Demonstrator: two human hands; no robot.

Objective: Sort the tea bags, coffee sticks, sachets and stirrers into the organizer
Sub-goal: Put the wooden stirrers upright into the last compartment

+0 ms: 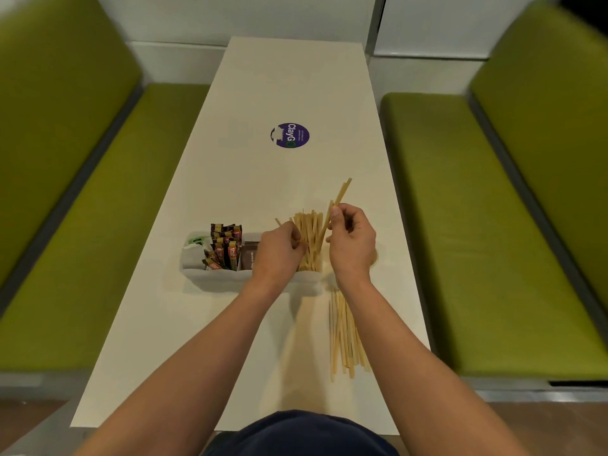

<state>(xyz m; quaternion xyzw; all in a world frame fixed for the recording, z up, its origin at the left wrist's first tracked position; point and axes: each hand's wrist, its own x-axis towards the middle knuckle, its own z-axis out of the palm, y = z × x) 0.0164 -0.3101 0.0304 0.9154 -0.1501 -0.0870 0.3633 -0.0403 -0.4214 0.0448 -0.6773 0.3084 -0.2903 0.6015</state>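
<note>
A white organizer [210, 274] stands across the table. Its left compartment holds white and green tea bags [195, 246], the middle holds brown and orange coffee sticks [225, 246] and a brown sachet [247, 258]. Its right end holds an upright bundle of wooden stirrers [309, 232]. My left hand [278, 250] grips that bundle from the left. My right hand [352, 240] pinches a few stirrers [340, 195] that tilt up and to the right above the bundle. Several loose stirrers [343, 334] lie on the table, just below my right wrist.
The narrow white table [289, 87] has a purple round sticker [290, 135] further back. Green padded benches [98, 192] run along both sides. The table's near edge is close to my body.
</note>
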